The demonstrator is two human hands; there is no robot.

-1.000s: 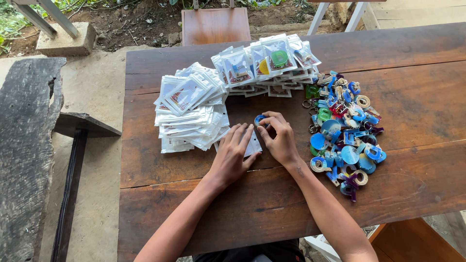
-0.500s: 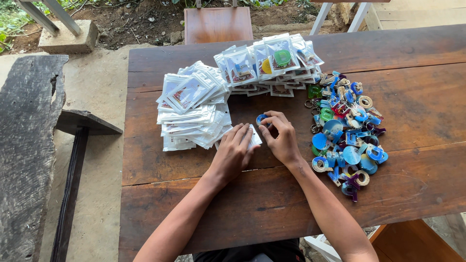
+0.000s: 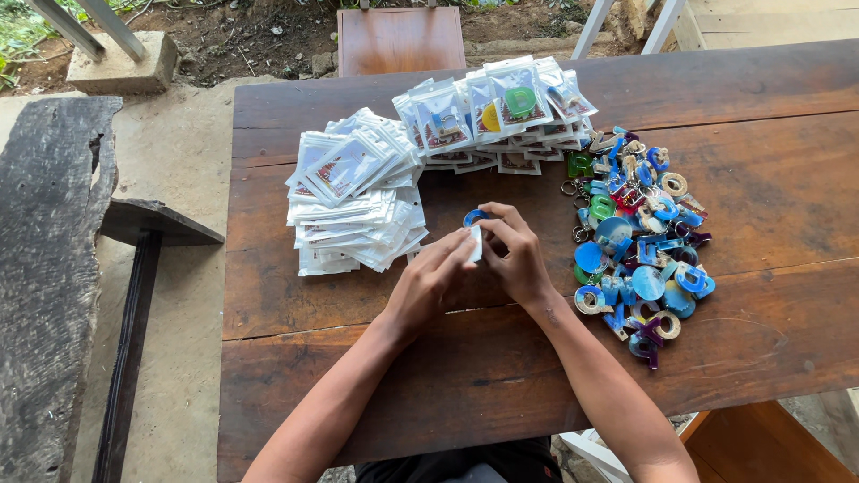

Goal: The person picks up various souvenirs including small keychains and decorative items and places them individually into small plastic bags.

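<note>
hands meet over a small packet

both hands have lifted slightly off the table since a moment ago and now pinch together at its middle. left hand (image 3: 428, 284) has its fingers curled closed on a small clear packet (image 3: 475, 243); right hand (image 3: 515, 255) grips the same packet with bent fingers, a blue round charm (image 3: 474, 217) showing at its top. just left lies a pile of empty white packets (image 3: 353, 192); behind, filled packets (image 3: 501, 112); to the right, a heap of coloured keychains (image 3: 637, 237), all on the wooden table (image 3: 769, 179).
</note>
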